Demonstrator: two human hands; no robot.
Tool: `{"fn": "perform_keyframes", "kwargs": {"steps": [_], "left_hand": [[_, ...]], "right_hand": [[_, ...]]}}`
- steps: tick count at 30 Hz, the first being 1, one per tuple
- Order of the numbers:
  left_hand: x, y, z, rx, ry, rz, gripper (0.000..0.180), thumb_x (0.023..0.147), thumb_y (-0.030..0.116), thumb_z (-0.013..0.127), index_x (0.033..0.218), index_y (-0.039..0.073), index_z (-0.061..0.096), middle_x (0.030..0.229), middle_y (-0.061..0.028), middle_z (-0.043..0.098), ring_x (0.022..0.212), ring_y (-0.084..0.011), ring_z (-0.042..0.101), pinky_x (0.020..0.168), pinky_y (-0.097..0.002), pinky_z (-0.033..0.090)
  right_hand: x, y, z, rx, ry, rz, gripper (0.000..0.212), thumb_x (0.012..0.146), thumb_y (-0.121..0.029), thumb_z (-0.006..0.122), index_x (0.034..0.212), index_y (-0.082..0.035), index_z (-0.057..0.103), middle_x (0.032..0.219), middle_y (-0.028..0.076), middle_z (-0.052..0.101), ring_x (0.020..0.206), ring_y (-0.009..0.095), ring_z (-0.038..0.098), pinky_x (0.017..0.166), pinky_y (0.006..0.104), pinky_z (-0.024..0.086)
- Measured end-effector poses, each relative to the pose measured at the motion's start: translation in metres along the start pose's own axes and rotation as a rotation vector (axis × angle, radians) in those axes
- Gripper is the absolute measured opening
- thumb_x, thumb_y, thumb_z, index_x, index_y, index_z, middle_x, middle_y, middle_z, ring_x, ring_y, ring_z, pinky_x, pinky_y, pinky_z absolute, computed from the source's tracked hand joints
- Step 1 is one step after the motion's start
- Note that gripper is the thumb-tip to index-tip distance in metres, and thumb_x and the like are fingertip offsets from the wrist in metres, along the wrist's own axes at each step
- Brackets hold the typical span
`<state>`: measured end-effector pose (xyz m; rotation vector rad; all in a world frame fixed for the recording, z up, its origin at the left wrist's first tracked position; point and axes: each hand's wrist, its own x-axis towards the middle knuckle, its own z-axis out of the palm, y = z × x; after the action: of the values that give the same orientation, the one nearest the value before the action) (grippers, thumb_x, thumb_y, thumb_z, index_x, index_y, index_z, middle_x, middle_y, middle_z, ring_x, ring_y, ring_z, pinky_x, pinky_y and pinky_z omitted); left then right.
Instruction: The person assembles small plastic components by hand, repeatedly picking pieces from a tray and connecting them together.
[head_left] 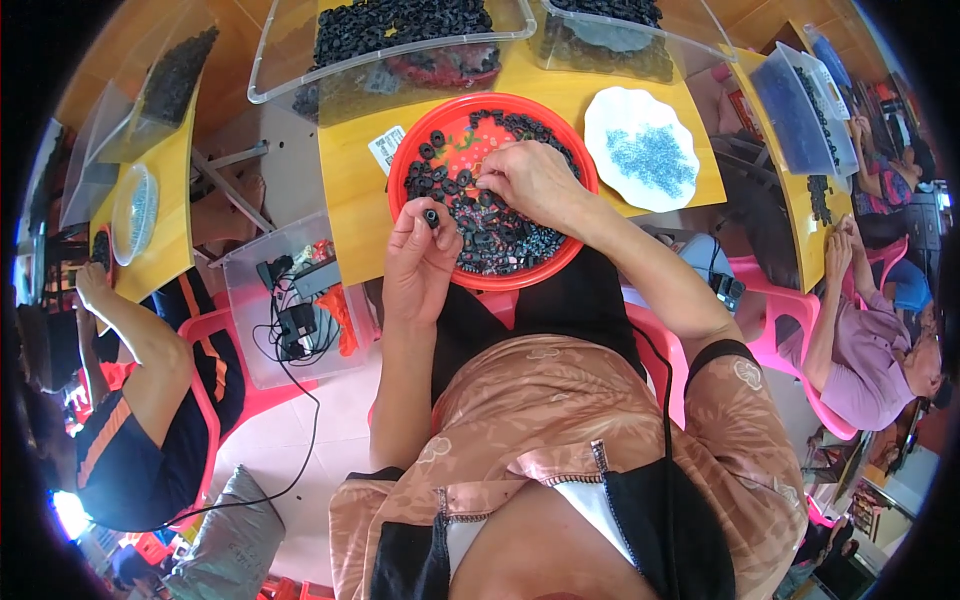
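Note:
Between the thumb and fingers of my left hand (422,262) is a small black part with a round hole (431,217), held upright at the near left rim of a round red tray (402,140). My right hand (540,182) reaches over the tray with its fingertips pinched together; what they hold, if anything, is too small or hidden to name. Loose black parts (440,180) lie around the tray's left side and far edge. Nearer me in the tray is a dense heap of black parts mixed with tiny shiny pieces (495,245).
Right of the tray, a white scalloped plate (610,120) holds small clear bluish pieces (650,160). Clear bins (390,70) of black parts stand behind on the yellow table (350,240). A clear box (262,345) with cables sits at lower left. Other people work at both sides.

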<state>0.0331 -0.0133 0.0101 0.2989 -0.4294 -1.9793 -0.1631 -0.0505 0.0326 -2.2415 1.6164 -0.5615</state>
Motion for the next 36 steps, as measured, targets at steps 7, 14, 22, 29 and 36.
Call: {"fn": "perform_keyframes", "kwargs": {"steps": [7, 14, 22, 29, 36], "left_hand": [[0.001, -0.001, 0.0, -0.007, 0.007, -0.002, 0.021, 0.09, 0.016, 0.059, 0.109, 0.007, 0.056, 0.089, -0.0033, 0.052, 0.074, -0.0114, 0.045, 0.065, -0.0239, 0.035], [0.0, -0.001, 0.0, -0.033, 0.007, -0.002, 0.022, 0.091, 0.014, 0.058, 0.111, 0.007, 0.055, 0.093, -0.0041, 0.053, 0.074, -0.0116, 0.045, 0.065, -0.0238, 0.036], [0.0, 0.0, 0.0, -0.055, 0.014, -0.01, 0.022, 0.09, 0.013, 0.058, 0.111, 0.007, 0.055, 0.093, -0.0052, 0.053, 0.074, -0.0119, 0.045, 0.065, -0.024, 0.036], [0.0, 0.0, 0.0, -0.066, 0.018, -0.009, 0.021, 0.09, 0.012, 0.057, 0.111, 0.006, 0.055, 0.092, -0.0051, 0.052, 0.073, -0.0119, 0.044, 0.065, -0.0238, 0.036], [0.0, 0.0, 0.0, -0.074, 0.01, -0.014, 0.021, 0.091, 0.012, 0.057, 0.11, 0.007, 0.055, 0.094, -0.005, 0.053, 0.073, -0.0117, 0.044, 0.064, -0.0236, 0.036]], "right_hand": [[0.0, -0.002, 0.006, -0.069, 0.031, -0.013, 0.015, 0.075, -0.019, 0.068, 0.079, -0.005, 0.064, 0.078, 0.012, 0.064, 0.073, 0.033, 0.063, 0.063, 0.0436, 0.05], [0.0, 0.0, 0.007, -0.021, 0.063, -0.025, 0.014, 0.076, -0.017, 0.067, 0.081, -0.005, 0.063, 0.079, 0.012, 0.064, 0.075, 0.033, 0.063, 0.063, 0.0438, 0.05], [-0.002, 0.016, -0.005, -0.048, 0.074, 0.061, 0.01, 0.079, -0.014, 0.062, 0.083, -0.004, 0.063, 0.081, 0.014, 0.062, 0.077, 0.035, 0.06, 0.066, 0.0433, 0.048], [-0.004, 0.023, -0.013, -0.032, 0.127, 0.058, 0.012, 0.08, -0.013, 0.061, 0.087, -0.004, 0.063, 0.083, 0.015, 0.063, 0.077, 0.035, 0.061, 0.067, 0.0434, 0.049], [-0.007, 0.027, -0.016, -0.047, 0.127, 0.12, 0.012, 0.079, -0.01, 0.059, 0.089, -0.004, 0.062, 0.084, 0.016, 0.063, 0.08, 0.035, 0.062, 0.069, 0.0441, 0.049]]}}
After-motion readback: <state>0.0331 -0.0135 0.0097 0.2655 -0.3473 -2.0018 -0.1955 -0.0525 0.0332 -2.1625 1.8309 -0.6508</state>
